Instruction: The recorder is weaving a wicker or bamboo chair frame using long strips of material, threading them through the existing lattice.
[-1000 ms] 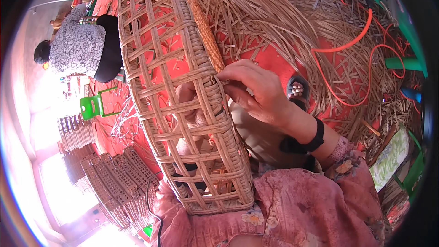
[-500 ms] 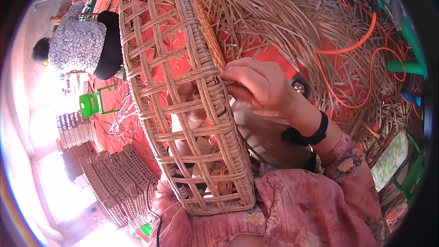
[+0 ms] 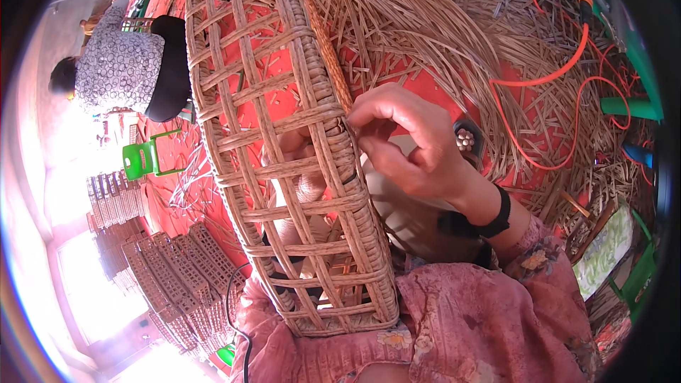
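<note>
Frame [image 3: 325, 147] edging looks underway: right hand [image 3: 431, 143] pinches the rim [image 3: 343, 147]; left hand [image 3: 308, 186], grip unclear; next likely wants steady tension

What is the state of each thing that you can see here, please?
Woven frame: openwork, its near end against the pink garment.
Right hand: fingertips close together at the frame's edge.
Left hand: behind the weave, partly hidden; grip unclear.
Wristband: fastened round the wrist.
Loose strips: scattered over the red floor covering.
Orange cable: uncoiled, in loose curves.
Woven panels: stacked.
</note>
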A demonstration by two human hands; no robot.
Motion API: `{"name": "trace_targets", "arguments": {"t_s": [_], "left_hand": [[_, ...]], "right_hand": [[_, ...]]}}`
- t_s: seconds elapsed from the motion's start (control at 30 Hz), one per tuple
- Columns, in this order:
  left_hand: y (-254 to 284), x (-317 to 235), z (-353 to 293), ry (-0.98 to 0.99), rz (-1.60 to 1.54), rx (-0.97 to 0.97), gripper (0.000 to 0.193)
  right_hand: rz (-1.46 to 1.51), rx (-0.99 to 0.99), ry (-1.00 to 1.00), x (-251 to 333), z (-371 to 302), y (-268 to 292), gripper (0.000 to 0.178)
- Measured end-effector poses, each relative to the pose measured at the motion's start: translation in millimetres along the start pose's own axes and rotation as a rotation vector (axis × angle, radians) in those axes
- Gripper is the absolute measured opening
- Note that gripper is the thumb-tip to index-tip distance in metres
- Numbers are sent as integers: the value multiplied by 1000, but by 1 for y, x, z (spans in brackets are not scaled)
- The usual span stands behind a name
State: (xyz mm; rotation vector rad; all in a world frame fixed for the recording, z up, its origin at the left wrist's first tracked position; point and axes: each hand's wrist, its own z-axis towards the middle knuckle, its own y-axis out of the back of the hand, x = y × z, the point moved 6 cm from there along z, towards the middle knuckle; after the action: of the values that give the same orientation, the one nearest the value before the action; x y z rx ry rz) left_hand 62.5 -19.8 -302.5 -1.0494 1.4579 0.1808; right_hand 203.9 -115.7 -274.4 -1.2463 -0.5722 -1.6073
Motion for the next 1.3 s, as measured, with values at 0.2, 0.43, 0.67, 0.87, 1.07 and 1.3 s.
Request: {"name": "trace_targets", "arguments": {"t_s": [0.2, 0.43, 0.67, 0.87, 1.07, 1.3], "left_hand": [[-2, -4, -1, -17, 17, 17, 42], [0, -7, -1, -42, 56, 25, 41], [-1, -11, 1, -62, 86, 33, 40], [-1, -14, 0, -72, 104, 44, 39], [-2, -18, 1, -81, 118, 59, 38], [-4, -23, 2, -95, 123, 78, 37]], "right_hand": [[33, -19, -78, -16, -5, -4, 23], [-238, -1, 202, -6, 2, -1, 28], [-436, -48, 377, 2, 2, -3, 33], [-441, -91, 394, 4, 0, -8, 33], [-434, -190, 389, 5, -1, -12, 27], [-321, -220, 261, 0, -1, -12, 22]]}}
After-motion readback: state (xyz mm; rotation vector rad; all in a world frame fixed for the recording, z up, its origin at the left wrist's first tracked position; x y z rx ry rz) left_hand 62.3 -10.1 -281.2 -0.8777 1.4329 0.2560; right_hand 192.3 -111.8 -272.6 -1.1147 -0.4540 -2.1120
